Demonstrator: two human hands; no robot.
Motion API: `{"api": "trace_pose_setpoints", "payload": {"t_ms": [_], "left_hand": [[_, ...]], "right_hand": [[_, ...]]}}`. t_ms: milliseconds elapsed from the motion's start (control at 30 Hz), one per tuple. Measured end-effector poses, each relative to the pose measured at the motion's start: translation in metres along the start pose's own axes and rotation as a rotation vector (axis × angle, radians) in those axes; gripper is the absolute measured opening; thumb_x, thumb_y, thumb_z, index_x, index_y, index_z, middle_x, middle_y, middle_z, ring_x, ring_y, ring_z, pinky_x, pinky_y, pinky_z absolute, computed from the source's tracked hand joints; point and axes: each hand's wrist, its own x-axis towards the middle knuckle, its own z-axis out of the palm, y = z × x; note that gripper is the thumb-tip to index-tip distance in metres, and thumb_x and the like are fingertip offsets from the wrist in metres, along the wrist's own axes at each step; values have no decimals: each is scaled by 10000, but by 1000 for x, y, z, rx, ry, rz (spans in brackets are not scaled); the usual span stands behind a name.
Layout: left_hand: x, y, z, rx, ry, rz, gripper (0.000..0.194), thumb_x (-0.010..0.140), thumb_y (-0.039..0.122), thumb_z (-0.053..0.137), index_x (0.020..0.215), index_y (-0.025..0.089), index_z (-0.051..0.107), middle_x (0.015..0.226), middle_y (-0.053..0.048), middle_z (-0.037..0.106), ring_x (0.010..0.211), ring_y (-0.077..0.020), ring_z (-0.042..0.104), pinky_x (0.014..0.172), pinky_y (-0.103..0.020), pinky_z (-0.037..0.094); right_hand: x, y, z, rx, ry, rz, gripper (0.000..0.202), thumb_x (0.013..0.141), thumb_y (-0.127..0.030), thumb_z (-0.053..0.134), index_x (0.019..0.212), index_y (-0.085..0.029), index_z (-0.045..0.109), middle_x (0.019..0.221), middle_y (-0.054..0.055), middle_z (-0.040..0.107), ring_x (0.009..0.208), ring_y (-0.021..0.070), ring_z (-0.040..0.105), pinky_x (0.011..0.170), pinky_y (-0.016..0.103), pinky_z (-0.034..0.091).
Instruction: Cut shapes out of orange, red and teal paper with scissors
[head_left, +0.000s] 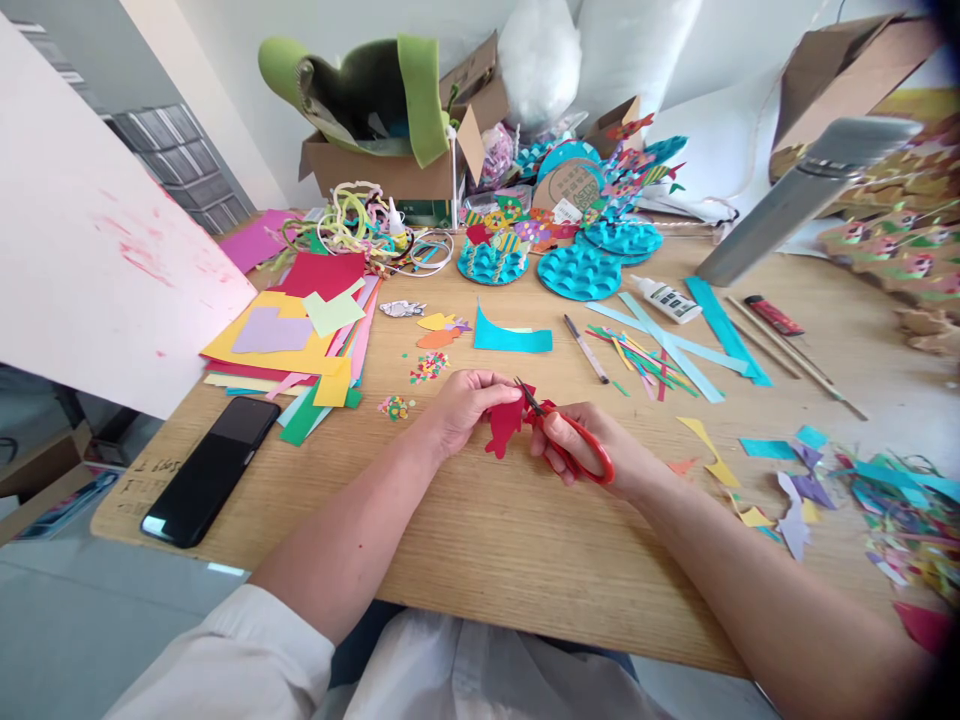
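Observation:
Between the thumb and fingers of my left hand (466, 408) is a piece of red paper (504, 424) with a partly cut, curved outline. My right hand (576, 440) is closed around red-handled scissors (600, 462). Their dark blades (528, 394) lie at the upper right edge of the red paper, where a cut bit sticks out. Just beyond my hands lies a piece of blue paper (510, 337) with a curved edge. Yellow and orange paper fish shapes (436, 336) rest to its left, near small piles of colored paper dots (429, 368).
A phone (211, 470) and stacked colored paper (262, 345) lie at left. Paper strips (652, 360), a pen (586, 348), a glue bottle (666, 299) and a grey flask (795, 205) are at right, with scraps (900, 490) nearer me. Blue decorated discs (579, 270) stand at the back.

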Motion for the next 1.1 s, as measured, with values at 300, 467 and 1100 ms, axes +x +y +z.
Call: {"api": "trace_pose_setpoints", "payload": {"t_ms": [300, 467, 1100], "left_hand": [[0, 0, 1, -7, -14, -4, 179, 598, 256, 769, 689, 120, 696, 636, -25, 676, 553, -99, 580, 581, -223, 418], [0, -1, 0, -1, -10, -1, 173, 601, 255, 768, 684, 121, 695, 641, -27, 675, 563, -98, 574, 598, -226, 414], [1, -2, -1, -20, 9, 4, 180, 610, 246, 760, 701, 119, 668, 651, -46, 691, 576, -119, 606, 600, -236, 445]], "right_hand": [[0, -1, 0, 6, -2, 6, 731, 651, -882, 539, 647, -153, 577, 462, -6, 528, 374, 81, 465, 394, 220, 325], [0, 1, -1, -5, 0, -3, 711, 662, -848, 575, 652, -137, 589, 466, -10, 524, 371, 77, 470, 394, 213, 322], [-1, -2, -1, -23, 0, -6, 730, 650, -880, 548, 661, -151, 579, 480, -6, 516, 379, 94, 470, 398, 232, 322]]}}
